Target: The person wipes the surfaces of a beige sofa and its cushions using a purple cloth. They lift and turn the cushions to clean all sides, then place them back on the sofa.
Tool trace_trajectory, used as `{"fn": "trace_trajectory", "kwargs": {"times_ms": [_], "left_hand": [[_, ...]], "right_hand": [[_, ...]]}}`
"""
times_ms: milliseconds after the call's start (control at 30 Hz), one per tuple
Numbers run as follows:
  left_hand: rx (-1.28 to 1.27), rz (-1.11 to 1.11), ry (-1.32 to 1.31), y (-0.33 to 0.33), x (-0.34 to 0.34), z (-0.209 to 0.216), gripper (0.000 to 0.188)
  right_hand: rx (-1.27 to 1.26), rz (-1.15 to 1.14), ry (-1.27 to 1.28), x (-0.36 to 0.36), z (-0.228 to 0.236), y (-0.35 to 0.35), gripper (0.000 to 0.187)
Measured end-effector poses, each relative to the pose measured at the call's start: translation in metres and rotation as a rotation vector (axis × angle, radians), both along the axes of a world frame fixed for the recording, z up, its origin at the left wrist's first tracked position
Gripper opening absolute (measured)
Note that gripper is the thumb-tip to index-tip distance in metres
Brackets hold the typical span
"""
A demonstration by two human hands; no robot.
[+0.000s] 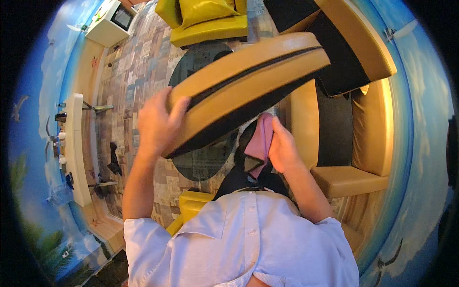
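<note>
Tan cushion (pixel 248 90) in left hand (pixel 158 122)

A whitish, short-sleeved shirt (pixel 229 244) with small pale buttons (pixel 252 232) down its front, dark trousers (pixel 231 184) below it.

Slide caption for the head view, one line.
Left hand holds up a slanted tan-and-black cushion; right hand holds a pink cloth, with a tan-and-black sofa at right.
</note>
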State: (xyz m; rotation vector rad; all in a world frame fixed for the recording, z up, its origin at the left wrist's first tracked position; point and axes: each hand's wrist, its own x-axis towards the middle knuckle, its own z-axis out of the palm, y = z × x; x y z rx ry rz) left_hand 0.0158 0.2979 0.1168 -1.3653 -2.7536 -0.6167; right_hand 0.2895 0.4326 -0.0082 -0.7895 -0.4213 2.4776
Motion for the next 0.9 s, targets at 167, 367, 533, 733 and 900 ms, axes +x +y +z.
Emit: {"fn": "trace_trajectory", "kwargs": {"times_ms": [167,367,533,733,900], "left_hand": [[-0.113,-0.488,-0.079,-0.015,0.019,0.024,0.091],[0.115,-0.589,-0.359,-0.057,0.034,-0.012,0.103],[0.176,-0.545,-0.493,-0.114,-0.007,-0.028,0.098],[0.301,-0.414,-0.684,-0.218,-0.070,-0.069,0.106],[0.465,-0.132,-0.890,-0.220,-0.055,-0.063,0.111]], "right_hand": [[0.103,-0.142,-0.214,-0.022,0.007,0.005,0.068],[0.246,-0.166,-0.374,-0.006,0.019,-0.024,0.075],[0.264,-0.053,-0.356,-0.035,0.026,-0.070,0.071],[0.681,0.146,-0.270,-0.090,0.030,-0.135,0.085],[0.687,0.123,-0.127,-0.135,0.026,-0.119,0.065]]}}
